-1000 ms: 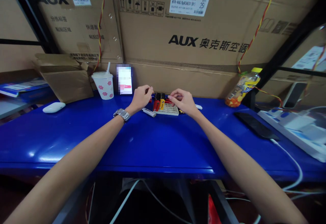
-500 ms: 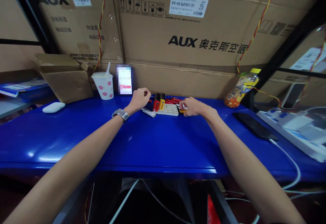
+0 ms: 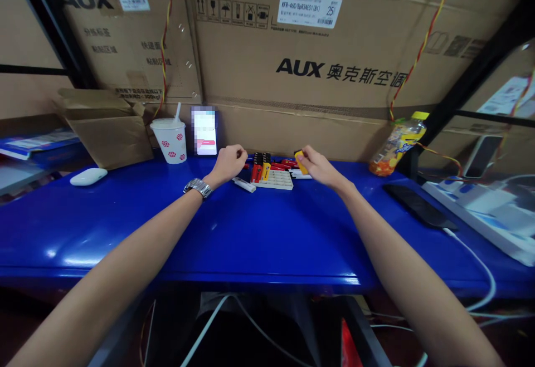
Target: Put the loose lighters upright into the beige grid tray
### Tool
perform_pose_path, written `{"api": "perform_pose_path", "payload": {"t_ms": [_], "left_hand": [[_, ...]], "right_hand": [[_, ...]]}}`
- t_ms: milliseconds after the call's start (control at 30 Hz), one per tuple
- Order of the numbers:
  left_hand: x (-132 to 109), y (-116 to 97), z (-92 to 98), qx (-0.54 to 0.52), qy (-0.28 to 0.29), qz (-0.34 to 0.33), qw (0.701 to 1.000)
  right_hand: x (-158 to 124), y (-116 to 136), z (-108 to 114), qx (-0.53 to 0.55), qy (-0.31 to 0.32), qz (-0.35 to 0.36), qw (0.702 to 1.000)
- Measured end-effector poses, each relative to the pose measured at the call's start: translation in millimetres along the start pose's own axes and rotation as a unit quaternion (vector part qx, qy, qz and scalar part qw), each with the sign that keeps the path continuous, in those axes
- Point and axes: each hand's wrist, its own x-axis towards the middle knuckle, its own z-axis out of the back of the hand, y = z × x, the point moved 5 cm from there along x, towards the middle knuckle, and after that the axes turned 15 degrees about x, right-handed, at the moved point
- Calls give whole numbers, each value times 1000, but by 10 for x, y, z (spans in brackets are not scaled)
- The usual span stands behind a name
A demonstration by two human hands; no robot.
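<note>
Between thumb and fingers, my right hand (image 3: 320, 166) pinches a yellow lighter (image 3: 301, 162) with a dark end, tilted and raised a little over the table. Left of it is a white slotted tray (image 3: 278, 180), where red lighters (image 3: 257, 173) and a yellow lighter (image 3: 265, 172) stand in rows, black tops up. My left hand (image 3: 229, 164) is closed in a fist beside the tray; whatever its fingers hold, if anything, is hidden. A white lighter (image 3: 243, 185) lies in front of that hand. Loose red lighters (image 3: 286, 164) and white ones (image 3: 298, 174) lie behind and right of the tray.
On the blue table (image 3: 259, 233) at left are a white earphone case (image 3: 88, 176), a paper bag (image 3: 112, 138), a paper cup (image 3: 170, 143) and a propped phone (image 3: 204, 131). At right are a drink bottle (image 3: 397, 147), a black phone (image 3: 418, 205) on a cable and a power strip (image 3: 480, 216).
My right hand has lifted up from the loose lighters right of the tray, and a yellow lighter now shows in its fingers. The left hand has stayed in place.
</note>
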Motion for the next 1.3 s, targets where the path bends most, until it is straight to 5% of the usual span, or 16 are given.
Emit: {"api": "perform_pose_path", "payload": {"t_ms": [100,233,400,633,867,1033,1300], "left_hand": [[3,10,-11,-3,-5,-3,1000],[6,24,-39,0,-2,-12,1000],[8,14,-48,27,-11,-35,999],[3,16,-37,38,-1,-33,999],[2,28,-32,45,4,-24,999],[5,33,-38,54,5,-34,998],[25,175,-112,122,37,-41,991]], "right_hand": [[9,-50,-40,229,-70,-26,971],[-17,-4,-79,310,-148,-64,937],[-60,-60,-114,242,-190,-153,939],[-47,-51,-89,53,-243,-103,963],[-61,7,-107,43,-228,-94,968],[-59,1,-161,71,-158,-77,982],[-10,17,-376,255,-40,-81,963]]}}
